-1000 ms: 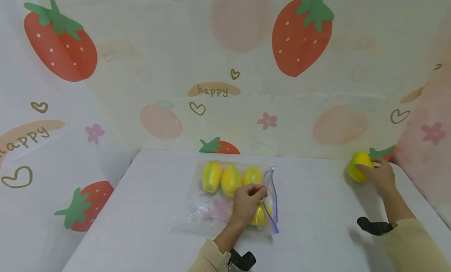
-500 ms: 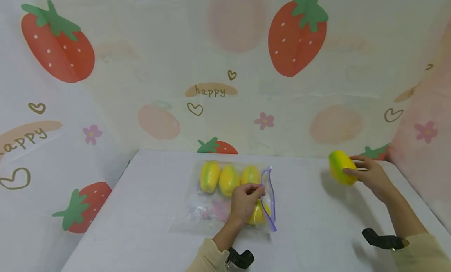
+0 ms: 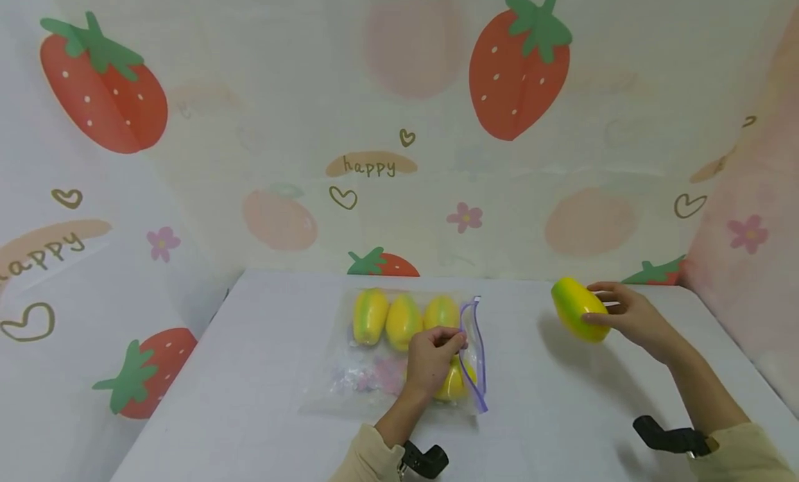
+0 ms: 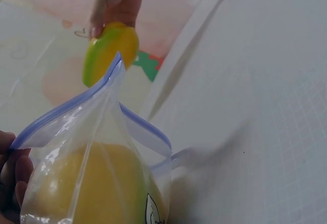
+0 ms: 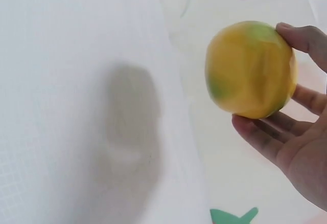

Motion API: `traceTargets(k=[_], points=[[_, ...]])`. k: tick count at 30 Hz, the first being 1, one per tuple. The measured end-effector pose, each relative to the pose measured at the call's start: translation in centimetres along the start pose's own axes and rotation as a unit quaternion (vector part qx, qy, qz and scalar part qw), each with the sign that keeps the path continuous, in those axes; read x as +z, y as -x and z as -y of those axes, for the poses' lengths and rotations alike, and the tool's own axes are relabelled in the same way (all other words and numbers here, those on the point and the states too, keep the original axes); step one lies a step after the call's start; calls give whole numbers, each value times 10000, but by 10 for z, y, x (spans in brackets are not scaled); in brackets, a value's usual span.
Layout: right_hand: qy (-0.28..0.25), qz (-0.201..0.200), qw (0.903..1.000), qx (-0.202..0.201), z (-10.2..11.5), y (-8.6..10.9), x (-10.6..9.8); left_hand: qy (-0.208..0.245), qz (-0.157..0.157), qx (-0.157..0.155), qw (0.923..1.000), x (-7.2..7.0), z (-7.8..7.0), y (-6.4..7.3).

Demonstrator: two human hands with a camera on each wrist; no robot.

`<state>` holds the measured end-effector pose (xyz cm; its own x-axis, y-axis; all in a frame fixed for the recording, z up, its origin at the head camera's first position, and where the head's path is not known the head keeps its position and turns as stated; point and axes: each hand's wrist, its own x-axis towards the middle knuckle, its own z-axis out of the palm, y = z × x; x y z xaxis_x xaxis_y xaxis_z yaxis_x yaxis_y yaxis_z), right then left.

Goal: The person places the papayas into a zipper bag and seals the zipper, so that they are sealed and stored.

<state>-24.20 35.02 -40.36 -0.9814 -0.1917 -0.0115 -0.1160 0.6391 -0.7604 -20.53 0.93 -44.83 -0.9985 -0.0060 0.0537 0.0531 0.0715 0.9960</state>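
My left hand [image 3: 431, 363] pinches the upper edge of a clear zip bag [image 3: 327, 393] at its purple-blue zip strip [image 3: 482, 357]. The bag lies flat with its mouth facing right, parted where my fingers lift it. Several yellow-green toy papayas [image 3: 370, 317] show through the plastic, one of them [image 4: 97, 183] just inside the mouth in the left wrist view. To the right, my right hand [image 3: 637, 319] holds another toy papaya [image 3: 577, 308] above the table, thumb on one side and fingers on the other. This papaya [image 5: 250, 70] appears end-on in the right wrist view.
The white table [image 3: 250, 371] runs back to a strawberry-printed backdrop [image 3: 518, 211]. Printed sheets also stand at the left and right sides. Black straps with camera mounts [image 3: 671, 439] sit on both wrists.
My right hand has lifted the papaya off the table's far right corner and carried it left, towards the bag. My left hand keeps its pinch on the bag's edge.
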Motion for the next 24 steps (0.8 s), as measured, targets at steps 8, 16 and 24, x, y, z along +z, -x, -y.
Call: traceTargets(k=[8, 16, 24], points=[[-23, 447, 9984, -358, 13, 2, 10, 19, 7, -16, 10000, 1, 5, -3], [-242, 1135, 9911, -660, 26, 0, 25, 85, 29, -5, 10000, 0, 6, -5], [-189, 1763, 9794, -964, 36, -5, 42, -17, -15, -1, 10000, 0, 6, -7]])
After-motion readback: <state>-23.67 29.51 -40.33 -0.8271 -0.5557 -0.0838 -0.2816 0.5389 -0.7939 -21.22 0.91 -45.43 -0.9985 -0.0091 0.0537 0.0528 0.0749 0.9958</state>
